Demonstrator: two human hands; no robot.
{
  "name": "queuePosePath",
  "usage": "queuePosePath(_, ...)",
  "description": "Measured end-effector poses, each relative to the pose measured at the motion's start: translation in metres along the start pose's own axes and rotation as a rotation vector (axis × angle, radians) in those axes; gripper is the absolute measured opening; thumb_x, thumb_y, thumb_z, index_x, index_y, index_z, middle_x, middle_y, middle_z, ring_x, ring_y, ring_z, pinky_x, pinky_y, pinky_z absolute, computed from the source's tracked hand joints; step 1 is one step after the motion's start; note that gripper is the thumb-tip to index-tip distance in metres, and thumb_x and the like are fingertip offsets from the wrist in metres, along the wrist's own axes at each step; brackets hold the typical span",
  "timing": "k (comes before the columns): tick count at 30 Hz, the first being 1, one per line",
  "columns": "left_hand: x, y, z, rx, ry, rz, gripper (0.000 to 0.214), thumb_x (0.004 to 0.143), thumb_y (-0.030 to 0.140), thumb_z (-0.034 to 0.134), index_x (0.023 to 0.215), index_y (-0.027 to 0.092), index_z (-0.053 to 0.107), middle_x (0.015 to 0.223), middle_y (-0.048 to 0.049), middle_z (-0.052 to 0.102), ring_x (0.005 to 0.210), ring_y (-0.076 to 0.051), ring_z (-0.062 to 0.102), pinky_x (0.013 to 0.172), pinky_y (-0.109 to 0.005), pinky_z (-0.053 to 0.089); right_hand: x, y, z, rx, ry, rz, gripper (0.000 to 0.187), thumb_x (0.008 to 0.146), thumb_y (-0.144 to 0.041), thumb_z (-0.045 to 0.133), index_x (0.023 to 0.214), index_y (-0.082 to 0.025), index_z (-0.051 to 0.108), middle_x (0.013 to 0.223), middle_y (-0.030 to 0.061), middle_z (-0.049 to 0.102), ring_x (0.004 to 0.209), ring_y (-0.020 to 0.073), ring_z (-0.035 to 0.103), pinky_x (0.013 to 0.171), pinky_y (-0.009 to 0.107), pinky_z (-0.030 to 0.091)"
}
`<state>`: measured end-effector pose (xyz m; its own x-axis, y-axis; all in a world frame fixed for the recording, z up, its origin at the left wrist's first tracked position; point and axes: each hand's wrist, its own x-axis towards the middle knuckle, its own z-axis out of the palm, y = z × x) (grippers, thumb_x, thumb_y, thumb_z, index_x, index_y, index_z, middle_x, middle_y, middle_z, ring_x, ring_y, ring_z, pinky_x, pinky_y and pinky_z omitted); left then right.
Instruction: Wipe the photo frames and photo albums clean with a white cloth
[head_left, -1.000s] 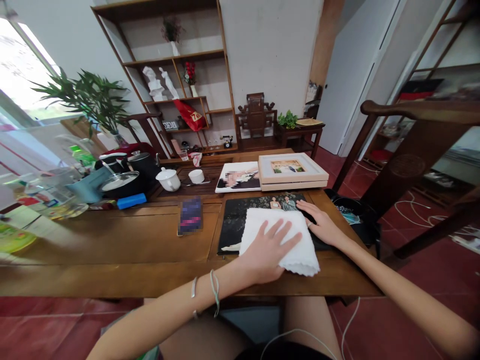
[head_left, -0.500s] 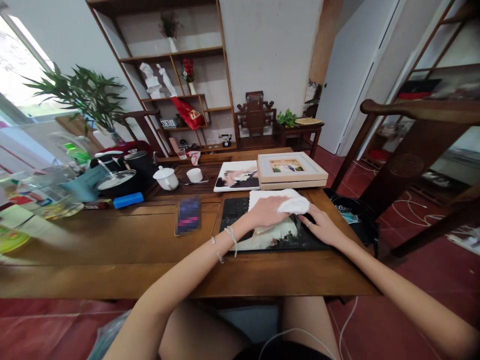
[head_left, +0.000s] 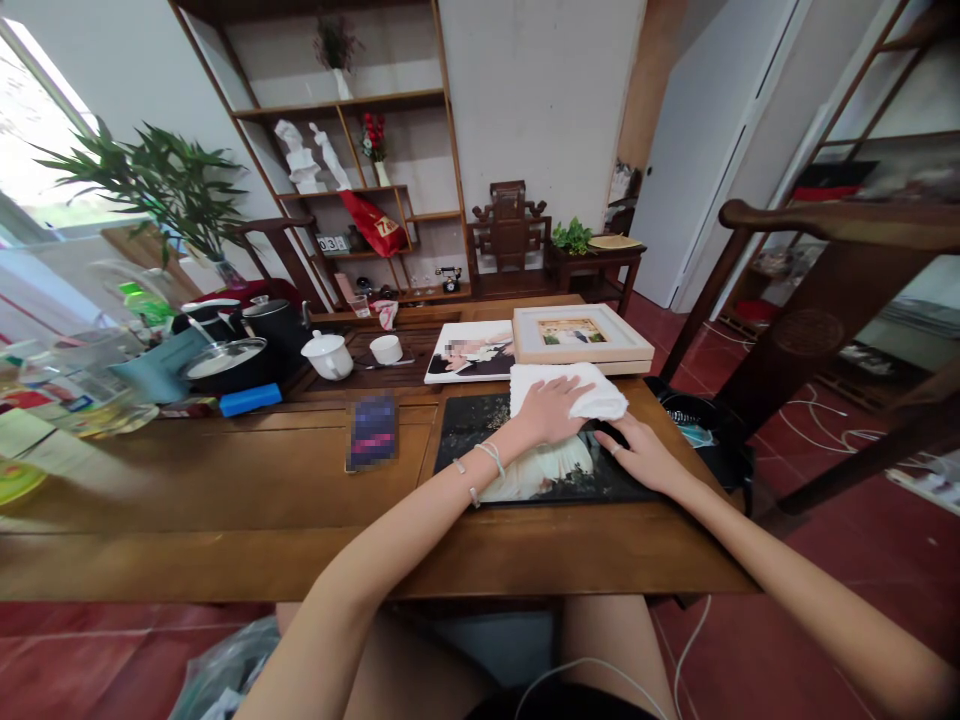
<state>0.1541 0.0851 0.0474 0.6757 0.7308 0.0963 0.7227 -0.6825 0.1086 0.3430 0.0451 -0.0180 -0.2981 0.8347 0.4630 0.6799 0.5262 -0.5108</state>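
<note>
A dark glossy photo panel (head_left: 480,440) lies flat on the wooden table (head_left: 225,500) in front of me. My left hand (head_left: 551,412) presses flat, fingers spread, on a white cloth (head_left: 592,392) at the panel's far edge. My right hand (head_left: 637,450) rests fingers down on the panel's right edge, holding it still. The picture's pale lower part shows between my hands.
Behind the panel lie an unframed photo print (head_left: 469,352) and a stack of light wooden frames (head_left: 577,340). A phone (head_left: 373,432) lies left of the panel. Pots, cups and bottles crowd the far left. A wooden chair (head_left: 825,320) stands at the right.
My left hand slid the white cloth from the panel's near edge up to its far edge, uncovering the picture. My right hand stayed on the right edge.
</note>
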Motion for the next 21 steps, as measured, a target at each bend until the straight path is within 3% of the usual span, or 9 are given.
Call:
queuePosePath(7,-0.047,-0.007,-0.002,0.038,-0.032,0.053,0.067,0.089,0.029,0.050,0.150,0.025,0.025,0.158,-0.0072,0.023,0.145,-0.027,0.021,0.115,-0.050,0.020,0.000,0.005,0.000,0.044,-0.016,-0.046,0.041,0.087,-0.030,0.048,0.126,-0.023,0.060,0.134,0.0108,0.059,0.130,0.0306,0.048,0.108,0.054,0.039)
queuePosePath(16,-0.141,0.055,-0.007,-0.047,-0.093,0.164,0.084,0.076,0.027,0.058,0.152,0.025,0.020,0.160,-0.0083,0.017,0.146,-0.030,0.013,0.116,-0.054,0.016,-0.001,0.008,0.001,0.080,-0.009,-0.014,0.042,0.090,-0.039,0.049,0.126,-0.023,0.060,0.137,0.0111,0.057,0.132,0.0292,0.047,0.111,0.055,0.035)
queuePosePath(18,-0.146,0.058,-0.006,-0.051,-0.094,0.164,0.084,0.076,0.028,0.057,0.152,0.027,0.019,0.160,-0.0072,0.018,0.146,-0.030,0.014,0.116,-0.054,0.017,-0.001,0.008,0.002,0.075,0.006,-0.005,0.041,0.090,-0.040,0.050,0.126,-0.024,0.061,0.137,0.0102,0.057,0.132,0.0289,0.047,0.111,0.055,0.036)
queuePosePath(21,-0.129,0.048,-0.006,-0.013,-0.100,0.118,0.081,0.079,0.028,0.056,0.151,0.027,0.021,0.159,-0.0069,0.020,0.146,-0.029,0.017,0.115,-0.054,0.020,-0.002,0.010,0.002,0.080,0.005,-0.034,0.041,0.090,-0.038,0.049,0.126,-0.024,0.060,0.137,0.0101,0.057,0.132,0.0297,0.047,0.110,0.057,0.035)
